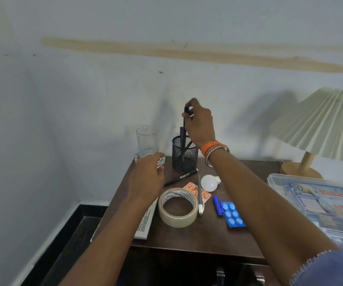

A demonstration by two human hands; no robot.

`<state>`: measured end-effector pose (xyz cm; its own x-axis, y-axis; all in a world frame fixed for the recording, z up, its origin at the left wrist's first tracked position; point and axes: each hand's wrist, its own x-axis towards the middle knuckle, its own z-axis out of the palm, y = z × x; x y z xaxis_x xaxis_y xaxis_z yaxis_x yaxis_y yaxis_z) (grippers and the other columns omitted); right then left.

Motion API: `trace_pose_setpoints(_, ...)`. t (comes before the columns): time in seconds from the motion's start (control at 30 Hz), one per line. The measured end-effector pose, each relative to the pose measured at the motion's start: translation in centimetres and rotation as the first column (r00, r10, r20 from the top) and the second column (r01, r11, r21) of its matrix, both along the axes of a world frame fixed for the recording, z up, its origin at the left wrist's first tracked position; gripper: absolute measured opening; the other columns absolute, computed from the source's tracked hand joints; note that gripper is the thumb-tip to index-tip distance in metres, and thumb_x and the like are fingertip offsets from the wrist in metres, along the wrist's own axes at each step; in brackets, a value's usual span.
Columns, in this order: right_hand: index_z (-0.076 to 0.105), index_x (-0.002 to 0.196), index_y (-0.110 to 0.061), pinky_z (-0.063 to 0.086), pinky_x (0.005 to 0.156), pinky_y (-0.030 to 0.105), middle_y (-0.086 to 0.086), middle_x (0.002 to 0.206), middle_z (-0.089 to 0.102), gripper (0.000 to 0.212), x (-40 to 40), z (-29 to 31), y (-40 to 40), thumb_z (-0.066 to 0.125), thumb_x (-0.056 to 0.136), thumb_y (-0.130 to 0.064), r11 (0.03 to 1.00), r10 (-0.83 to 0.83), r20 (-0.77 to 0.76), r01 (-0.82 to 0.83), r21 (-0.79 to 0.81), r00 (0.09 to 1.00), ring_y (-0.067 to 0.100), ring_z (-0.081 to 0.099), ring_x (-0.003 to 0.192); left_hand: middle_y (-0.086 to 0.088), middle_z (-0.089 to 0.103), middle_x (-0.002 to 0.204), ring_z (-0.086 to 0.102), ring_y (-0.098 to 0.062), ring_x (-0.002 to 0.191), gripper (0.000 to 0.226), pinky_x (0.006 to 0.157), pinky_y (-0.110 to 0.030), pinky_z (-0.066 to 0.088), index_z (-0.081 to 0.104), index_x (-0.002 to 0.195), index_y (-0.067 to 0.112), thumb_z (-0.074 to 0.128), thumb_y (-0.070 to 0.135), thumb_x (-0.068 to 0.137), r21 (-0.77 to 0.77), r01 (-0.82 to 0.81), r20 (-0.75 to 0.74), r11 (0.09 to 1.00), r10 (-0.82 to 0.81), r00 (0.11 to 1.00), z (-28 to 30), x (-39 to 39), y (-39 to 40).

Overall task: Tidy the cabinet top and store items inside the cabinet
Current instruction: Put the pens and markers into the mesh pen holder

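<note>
The right hand point(199, 122) is raised above the mesh pen holder point(184, 154), a dark pen point(185, 122) pinched upright in its fingers; the glass point(147, 142) is gripped by the left hand point(145, 178).

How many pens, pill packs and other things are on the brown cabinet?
Pens: 4 (held pen, pen in the holder, black pen, white pen)
Pill packs: 2 (orange, blue)
Tape: 1
Bulb: 1
Glass: 1
Blue cap: 1
Total: 10

Right hand point(199, 120) raised, pinching; left hand point(145, 174) curled.
</note>
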<state>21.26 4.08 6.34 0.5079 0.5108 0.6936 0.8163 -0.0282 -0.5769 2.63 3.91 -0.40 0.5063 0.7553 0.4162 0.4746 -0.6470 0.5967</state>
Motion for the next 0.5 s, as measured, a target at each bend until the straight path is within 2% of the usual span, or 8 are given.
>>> trace_pose_setpoints(0.1, 0.056, 0.097, -0.013, 0.055, 0.073, 0.04, 0.012, 0.087, 0.067, 0.012, 0.5, -0.7, 0.8, 0.059, 0.086, -0.011, 0.972, 0.019, 0.048, -0.007, -0.234, 0.999, 0.031, 0.062, 0.078, -0.004, 0.06, 0.129, 0.056, -0.023, 0.115, 0.038, 0.094, -0.041, 0.05, 0.055, 0.129, 0.022, 0.052, 0.015, 0.092, 0.004, -0.015, -0.012, 1.0, 0.015, 1.0, -0.2, -0.1, 0.1)
trace_pose_setpoints(0.2, 0.061, 0.092, -0.019, 0.051, 0.08, 0.035, 0.008, 0.094, 0.067, 0.011, 0.5, -0.8, 1.2, 0.061, 0.082, -0.016, 0.91, 0.045, 0.067, -0.013, -0.413, 0.997, 0.027, 0.062, 0.088, -0.004, 0.061, 0.127, 0.057, -0.023, 0.114, 0.036, 0.094, -0.042, 0.05, 0.056, 0.126, 0.022, 0.052, 0.016, 0.092, 0.003, 0.005, -0.036, 1.0, -0.005, 0.999, -0.5, 0.0, 0.0)
trace_pose_setpoints(0.4, 0.063, 0.104, -0.019, 0.05, 0.085, 0.035, 0.009, 0.109, 0.063, 0.018, 0.3, -0.7, 2.0, 0.06, 0.086, -0.022, 0.843, 0.11, 0.068, -0.057, -0.535, 0.992, 0.027, 0.06, 0.096, -0.003, 0.062, 0.126, 0.057, -0.022, 0.114, 0.033, 0.093, -0.041, 0.05, 0.058, 0.124, 0.021, 0.051, 0.017, 0.092, 0.016, -0.005, -0.048, 1.0, 0.005, 0.999, -0.3, 0.2, 0.1)
trace_pose_setpoints(0.5, 0.06, 0.114, -0.019, 0.047, 0.086, 0.033, 0.007, 0.113, 0.062, 0.026, 0.4, -0.5, 1.8, 0.057, 0.088, -0.021, 0.848, 0.098, 0.068, -0.048, -0.528, 0.993, 0.026, 0.059, 0.101, -0.001, 0.061, 0.127, 0.056, -0.02, 0.115, 0.031, 0.094, -0.038, 0.049, 0.059, 0.122, 0.022, 0.051, 0.017, 0.092, 0.003, -0.003, -0.039, 1.0, 0.003, 0.999, -0.4, -0.1, 0.3)
